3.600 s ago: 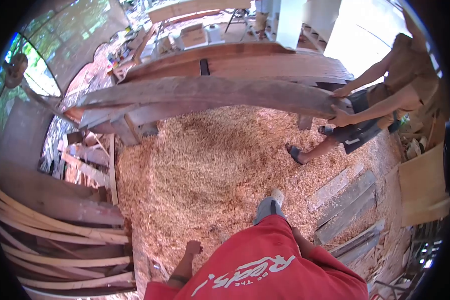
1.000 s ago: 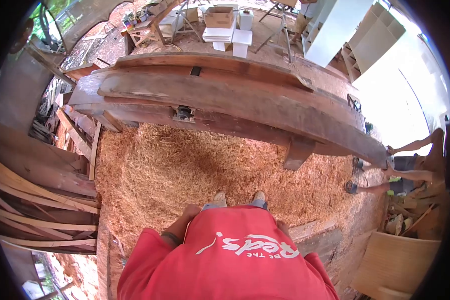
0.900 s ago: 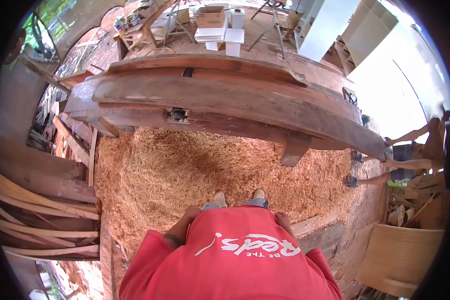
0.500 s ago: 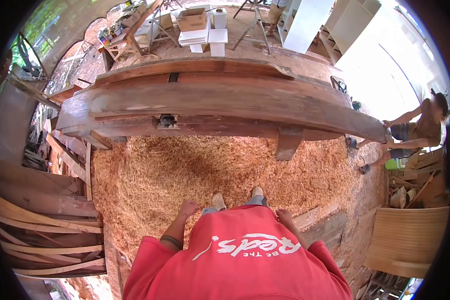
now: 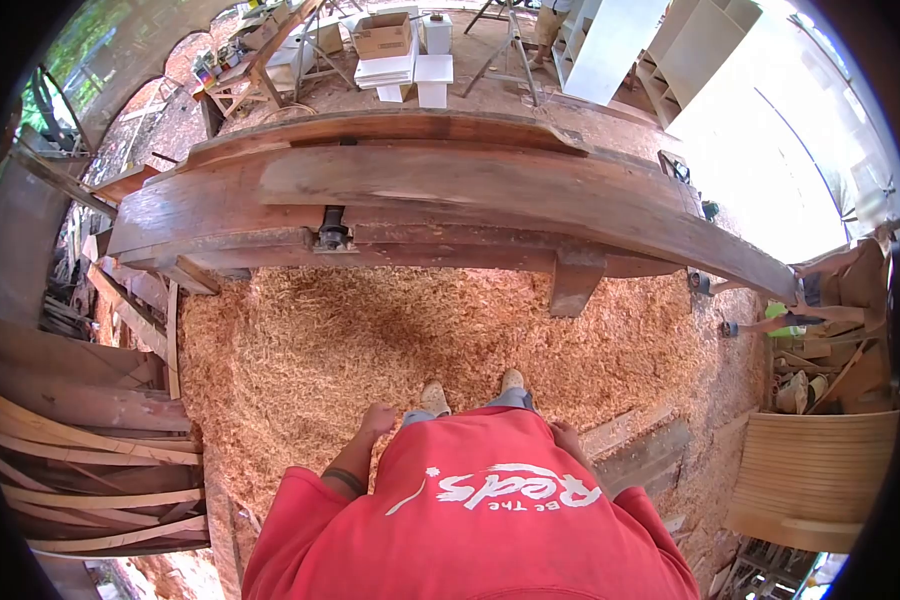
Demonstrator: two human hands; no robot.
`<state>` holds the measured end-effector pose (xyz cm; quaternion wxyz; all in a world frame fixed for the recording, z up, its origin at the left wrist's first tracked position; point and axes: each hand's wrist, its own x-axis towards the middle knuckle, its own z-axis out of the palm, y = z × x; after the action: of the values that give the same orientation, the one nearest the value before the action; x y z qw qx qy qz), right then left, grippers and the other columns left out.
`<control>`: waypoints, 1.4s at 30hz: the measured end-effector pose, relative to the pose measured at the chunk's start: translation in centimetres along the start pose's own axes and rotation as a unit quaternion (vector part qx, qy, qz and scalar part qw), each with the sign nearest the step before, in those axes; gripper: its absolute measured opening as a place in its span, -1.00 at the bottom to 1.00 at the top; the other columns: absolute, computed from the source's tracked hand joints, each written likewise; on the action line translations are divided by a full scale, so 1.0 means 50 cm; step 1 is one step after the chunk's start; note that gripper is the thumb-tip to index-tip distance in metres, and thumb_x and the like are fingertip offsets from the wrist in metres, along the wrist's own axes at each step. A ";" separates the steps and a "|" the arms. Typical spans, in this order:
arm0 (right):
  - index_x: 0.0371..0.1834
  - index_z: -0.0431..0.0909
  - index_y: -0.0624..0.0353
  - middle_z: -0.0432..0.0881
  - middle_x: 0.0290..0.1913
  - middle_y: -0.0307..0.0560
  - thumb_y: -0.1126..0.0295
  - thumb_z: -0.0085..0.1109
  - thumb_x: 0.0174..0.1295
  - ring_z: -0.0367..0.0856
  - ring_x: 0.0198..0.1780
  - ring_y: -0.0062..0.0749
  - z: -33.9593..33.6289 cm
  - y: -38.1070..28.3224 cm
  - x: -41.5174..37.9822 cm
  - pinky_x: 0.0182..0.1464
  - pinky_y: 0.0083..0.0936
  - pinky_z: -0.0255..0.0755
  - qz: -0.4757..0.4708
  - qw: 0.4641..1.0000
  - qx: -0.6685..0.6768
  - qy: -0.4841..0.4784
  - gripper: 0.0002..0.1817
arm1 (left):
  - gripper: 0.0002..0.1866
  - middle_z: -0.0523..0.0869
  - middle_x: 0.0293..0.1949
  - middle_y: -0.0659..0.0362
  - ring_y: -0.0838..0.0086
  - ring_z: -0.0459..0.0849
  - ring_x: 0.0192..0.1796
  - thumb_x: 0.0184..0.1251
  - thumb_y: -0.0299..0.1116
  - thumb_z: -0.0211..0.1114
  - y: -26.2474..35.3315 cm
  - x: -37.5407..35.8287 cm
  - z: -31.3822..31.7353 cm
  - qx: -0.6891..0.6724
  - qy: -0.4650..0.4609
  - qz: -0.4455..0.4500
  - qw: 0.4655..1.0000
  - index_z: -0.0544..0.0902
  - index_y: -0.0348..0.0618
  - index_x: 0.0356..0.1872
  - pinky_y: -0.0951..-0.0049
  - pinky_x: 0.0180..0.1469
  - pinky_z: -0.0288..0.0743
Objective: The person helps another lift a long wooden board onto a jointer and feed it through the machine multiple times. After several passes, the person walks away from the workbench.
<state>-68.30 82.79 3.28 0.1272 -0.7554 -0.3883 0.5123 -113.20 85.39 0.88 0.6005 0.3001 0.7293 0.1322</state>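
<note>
My left hand (image 5: 378,418) hangs beside my body with its fingers curled in, and nothing shows in it. My right hand (image 5: 566,436) is down at my other side; the red shirt (image 5: 470,540) partly covers it and its fingers are hard to make out. Neither hand touches the long wooden plank (image 5: 450,180), which lies across the heavy wooden bench (image 5: 170,220) in front of me. A dark metal machine part (image 5: 332,230) sits in a gap in the bench's near side. At the right, another person (image 5: 855,275) has hands at the plank's end.
Wood shavings (image 5: 320,320) cover the floor around my shoes. Curved wood strips (image 5: 90,450) are stacked at the left, and boards (image 5: 640,455) lie at my right. A ribbed wooden panel (image 5: 815,470) stands lower right. Beyond the bench are a cardboard box (image 5: 383,36) and white cabinets (image 5: 610,50).
The plank has slid to the right along the bench, exposing more of the dark machine part. The other person has moved back to the right with it. My hands stay low at my sides.
</note>
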 end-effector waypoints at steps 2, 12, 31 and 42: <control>-0.33 0.56 0.26 0.60 -0.41 -0.06 0.23 0.01 0.09 0.54 -0.33 -0.44 0.003 -0.001 0.002 -0.26 -0.54 0.39 0.003 1.000 -0.009 0.004 -0.70 | -0.77 0.52 -0.72 0.16 0.50 0.50 -0.69 0.04 -0.33 0.04 0.012 -0.002 0.000 -0.022 -0.002 0.007 1.000 0.54 -0.25 -0.65 0.53 -0.68 0.34; -0.33 0.56 0.26 0.59 -0.41 0.00 0.22 0.01 0.08 0.54 -0.33 -0.37 0.015 -0.024 -0.009 -0.26 -0.51 0.39 0.015 1.000 0.004 0.009 -0.69 | -0.77 0.51 -0.72 0.17 0.53 0.48 -0.71 0.01 -0.31 0.06 0.017 0.008 0.002 -0.028 -0.008 -0.011 1.000 0.53 -0.24 -0.67 0.53 -0.71 0.32; -0.31 0.56 0.25 0.59 -0.35 0.04 0.17 0.02 0.05 0.56 -0.28 -0.29 0.017 -0.072 -0.043 -0.21 -0.48 0.40 0.015 0.999 -0.019 0.042 -0.65 | -0.78 0.51 -0.71 0.16 0.52 0.47 -0.71 0.09 -0.36 0.03 0.024 0.010 -0.005 -0.030 -0.019 -0.015 0.999 0.52 -0.29 -0.59 0.56 -0.72 0.31; -0.31 0.56 0.25 0.60 -0.39 0.04 0.18 0.03 0.05 0.57 -0.32 -0.31 0.017 -0.075 -0.044 -0.25 -0.49 0.41 0.025 0.999 -0.007 0.035 -0.66 | -0.77 0.52 -0.68 0.16 0.51 0.49 -0.69 0.11 -0.32 0.05 0.020 0.018 -0.008 -0.023 -0.025 -0.013 0.999 0.53 -0.30 -0.50 0.58 -0.70 0.33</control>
<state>-71.16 83.54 6.61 0.1225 -0.7829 -0.3682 0.4863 -113.37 86.79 0.83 0.6265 0.2802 0.7149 0.1338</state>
